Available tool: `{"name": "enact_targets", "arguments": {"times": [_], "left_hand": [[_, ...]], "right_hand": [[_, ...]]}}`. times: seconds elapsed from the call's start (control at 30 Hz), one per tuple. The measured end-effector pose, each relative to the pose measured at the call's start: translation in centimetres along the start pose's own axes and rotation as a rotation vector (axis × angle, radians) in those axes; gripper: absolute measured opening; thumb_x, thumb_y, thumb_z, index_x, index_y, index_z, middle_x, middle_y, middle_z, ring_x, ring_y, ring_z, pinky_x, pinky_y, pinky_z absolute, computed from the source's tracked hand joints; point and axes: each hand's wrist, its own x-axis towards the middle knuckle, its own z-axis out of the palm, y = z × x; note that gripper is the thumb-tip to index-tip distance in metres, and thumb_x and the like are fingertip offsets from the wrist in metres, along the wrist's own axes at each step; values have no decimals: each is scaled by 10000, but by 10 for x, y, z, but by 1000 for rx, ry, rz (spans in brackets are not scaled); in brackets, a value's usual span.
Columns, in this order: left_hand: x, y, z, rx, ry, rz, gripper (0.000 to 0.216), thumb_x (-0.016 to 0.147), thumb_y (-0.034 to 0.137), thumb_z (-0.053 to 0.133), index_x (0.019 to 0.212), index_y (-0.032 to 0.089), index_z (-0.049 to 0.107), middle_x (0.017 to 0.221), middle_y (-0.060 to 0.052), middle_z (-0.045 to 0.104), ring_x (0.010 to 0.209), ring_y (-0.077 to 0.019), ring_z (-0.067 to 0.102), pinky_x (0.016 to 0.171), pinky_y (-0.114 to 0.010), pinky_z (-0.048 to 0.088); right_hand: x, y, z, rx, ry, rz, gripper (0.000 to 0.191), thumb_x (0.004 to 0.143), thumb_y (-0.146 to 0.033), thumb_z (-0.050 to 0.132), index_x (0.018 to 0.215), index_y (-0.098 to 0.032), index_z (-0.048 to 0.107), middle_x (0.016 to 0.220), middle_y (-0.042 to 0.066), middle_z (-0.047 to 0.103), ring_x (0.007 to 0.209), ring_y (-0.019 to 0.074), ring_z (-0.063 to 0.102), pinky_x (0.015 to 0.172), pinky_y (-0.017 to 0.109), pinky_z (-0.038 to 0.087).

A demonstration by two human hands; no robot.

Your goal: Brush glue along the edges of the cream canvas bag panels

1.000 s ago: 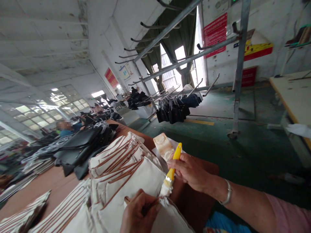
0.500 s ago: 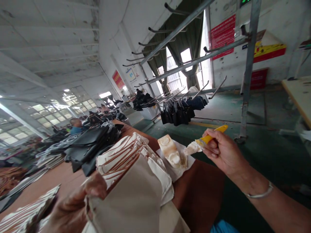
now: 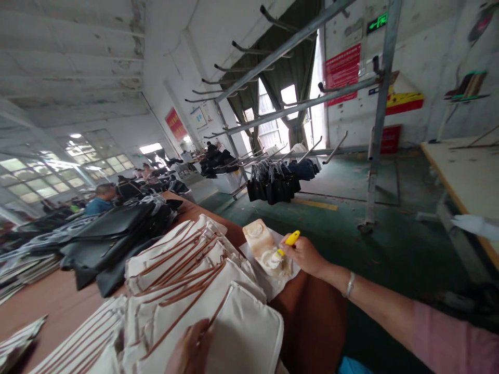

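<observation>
My right hand [image 3: 304,255] is closed around a yellow-handled brush [image 3: 287,242], whose bristles rest in a glue-smeared tub [image 3: 262,245] standing on white paper [image 3: 273,283] at the table's corner. My left hand [image 3: 189,349] lies at the bottom edge, fingers spread flat on the top cream canvas bag [image 3: 237,332]. That bag lies on an overlapping pile of cream bags with brown straps [image 3: 175,270].
The brown table [image 3: 315,322] ends just right of the pile. Black bags [image 3: 117,234] are heaped behind. A metal rack [image 3: 374,130] with hanging dark bags [image 3: 273,182] stands on the green floor. Another table [image 3: 468,176] is at the right. People sit far left.
My right hand moved the brush from the air down into the tub. My left hand laid the lifted bag flat on the pile and now rests on it.
</observation>
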Motion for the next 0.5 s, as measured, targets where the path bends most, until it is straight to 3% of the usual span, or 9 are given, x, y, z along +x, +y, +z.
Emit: {"name": "enact_targets", "arguments": {"times": [0.07,0.17,0.3,0.5], "left_hand": [[13,17,20,82,-46,-19,303,857,420,470,916,231,700,869,-75,714,858,-251,675,810,-360,494],[28,32,32,216,-98,-79,339,900,405,389,816,207,651,845,-104,692,868,-273,653,782,-366,447],[37,37,36,218,-135,-125,305,880,427,432,781,211,621,843,-97,703,843,-268,651,708,-329,419],[36,35,35,53,-238,-109,387,848,486,456,870,187,700,769,-38,745,760,-214,688,647,-251,457]], "right_hand": [[7,10,11,-74,-52,-36,211,883,-352,566,796,-184,660,742,32,660,696,205,615,654,286,457],[14,24,24,-164,-108,-74,155,848,-293,576,778,-195,673,756,33,679,712,209,627,691,290,457],[17,34,28,-236,-138,-119,162,867,-287,559,791,-198,671,757,37,676,711,208,625,703,290,451],[5,26,11,-287,-221,-241,166,923,-274,531,871,-200,670,844,46,659,782,208,618,748,293,442]]}}
